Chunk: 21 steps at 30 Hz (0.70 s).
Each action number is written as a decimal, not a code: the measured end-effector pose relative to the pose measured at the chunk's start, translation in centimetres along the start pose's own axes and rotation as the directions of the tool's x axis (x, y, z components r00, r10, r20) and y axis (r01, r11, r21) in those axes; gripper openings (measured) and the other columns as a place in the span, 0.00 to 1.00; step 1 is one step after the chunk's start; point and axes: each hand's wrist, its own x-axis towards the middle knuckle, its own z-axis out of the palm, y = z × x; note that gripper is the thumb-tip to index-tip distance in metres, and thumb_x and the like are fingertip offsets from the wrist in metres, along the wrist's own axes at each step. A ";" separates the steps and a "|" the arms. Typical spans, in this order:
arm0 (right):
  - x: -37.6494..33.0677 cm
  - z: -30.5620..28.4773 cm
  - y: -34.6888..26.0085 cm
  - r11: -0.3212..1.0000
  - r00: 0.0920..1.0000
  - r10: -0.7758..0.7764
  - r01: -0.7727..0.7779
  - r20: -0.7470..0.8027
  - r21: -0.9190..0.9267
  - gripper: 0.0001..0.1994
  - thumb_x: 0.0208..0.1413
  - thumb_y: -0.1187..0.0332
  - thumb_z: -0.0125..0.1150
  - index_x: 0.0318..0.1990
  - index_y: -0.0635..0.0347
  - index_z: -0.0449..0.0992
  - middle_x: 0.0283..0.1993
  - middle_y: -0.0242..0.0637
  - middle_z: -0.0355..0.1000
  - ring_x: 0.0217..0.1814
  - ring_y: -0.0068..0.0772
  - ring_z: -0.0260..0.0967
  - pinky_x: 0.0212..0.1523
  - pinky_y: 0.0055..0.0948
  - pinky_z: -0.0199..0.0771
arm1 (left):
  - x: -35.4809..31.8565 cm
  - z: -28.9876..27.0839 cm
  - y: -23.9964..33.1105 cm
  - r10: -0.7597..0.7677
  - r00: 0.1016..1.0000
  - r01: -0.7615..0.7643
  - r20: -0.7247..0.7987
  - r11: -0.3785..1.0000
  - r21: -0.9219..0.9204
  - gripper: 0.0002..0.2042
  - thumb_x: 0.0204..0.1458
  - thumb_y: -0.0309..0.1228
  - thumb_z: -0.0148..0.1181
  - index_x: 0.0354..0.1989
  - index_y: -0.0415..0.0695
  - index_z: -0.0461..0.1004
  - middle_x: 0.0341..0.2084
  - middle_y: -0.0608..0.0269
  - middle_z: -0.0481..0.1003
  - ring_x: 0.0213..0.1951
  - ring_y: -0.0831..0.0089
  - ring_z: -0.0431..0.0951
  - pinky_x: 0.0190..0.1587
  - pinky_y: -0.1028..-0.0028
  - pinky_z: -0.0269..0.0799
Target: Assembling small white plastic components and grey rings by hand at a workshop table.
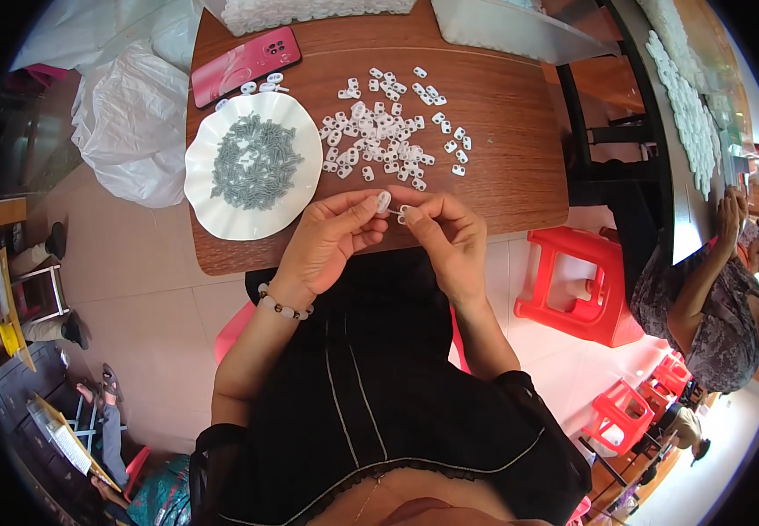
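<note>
Over the wooden table's point(502, 175) near edge, your left hand point(327, 241) and right hand point(450, 237) each pinch 1 small white clip point(384, 202), fingertips nearly meeting.

You are looking through a fisheye lens under bright, even daylight: black corners frame the circular picture, and the edge of the wooden table point(502, 188) bows toward the rim. Glare washes out the white plate point(222, 206) at centre left and the plastic bags point(134, 105) at upper left, while shadows under the hands stay soft. Focus is crisp at centre, smearing toward the right and lower edges.
</note>
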 end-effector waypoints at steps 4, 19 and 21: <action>0.0 0.3 -0.3 0.999 0.999 0.033 -0.032 -0.019 0.024 0.04 0.57 0.77 0.55 0.30 0.67 0.73 0.49 0.46 0.73 0.43 0.18 0.67 0.44 0.19 0.67 | -0.2 0.0 0.1 0.010 1.000 -0.010 -0.007 1.000 0.010 0.13 0.56 0.29 0.58 0.46 0.35 0.74 0.34 0.63 0.77 0.34 0.78 0.76 0.41 0.78 0.74; 0.3 0.6 0.0 1.000 0.999 -0.022 0.022 -0.049 -0.008 0.05 0.56 0.78 0.56 0.28 0.66 0.72 0.45 0.45 0.75 0.40 0.17 0.68 0.40 0.17 0.69 | -0.2 0.1 0.0 0.050 0.999 -0.049 -0.008 0.998 0.039 0.13 0.56 0.28 0.58 0.46 0.35 0.74 0.36 0.62 0.77 0.34 0.78 0.76 0.40 0.79 0.74; 0.3 0.5 0.1 0.999 0.999 -0.025 0.024 -0.042 -0.031 0.05 0.56 0.77 0.56 0.28 0.66 0.72 0.45 0.44 0.75 0.39 0.16 0.68 0.39 0.17 0.69 | -0.2 0.1 0.0 0.053 0.999 -0.052 -0.008 0.998 0.042 0.13 0.56 0.28 0.58 0.46 0.35 0.74 0.36 0.62 0.77 0.34 0.78 0.76 0.40 0.79 0.74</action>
